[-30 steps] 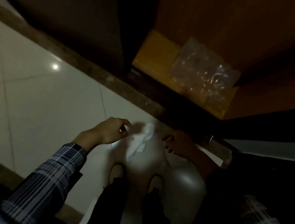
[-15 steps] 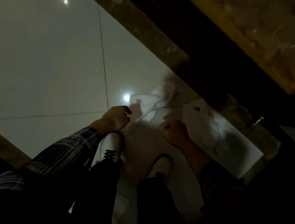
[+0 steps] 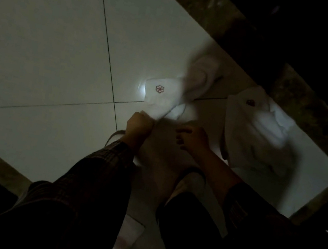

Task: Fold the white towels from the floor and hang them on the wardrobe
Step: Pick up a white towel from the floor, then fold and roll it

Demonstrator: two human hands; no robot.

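In the head view, a white towel with a red flower mark (image 3: 165, 94) is seen lying on the tiled floor (image 3: 42, 39). It is crumpled at its far end. Its near edge is pinched by the left hand (image 3: 138, 123), whose fingers are curled around the cloth. The right hand (image 3: 194, 139) is held just beside this towel, over a shadowed part of the cloth; its fingers are curled, but whether cloth is grasped cannot be told. A second white towel (image 3: 258, 136), also marked in red, is spread on the floor to the right of the first one, against the dark stone border (image 3: 230, 22).
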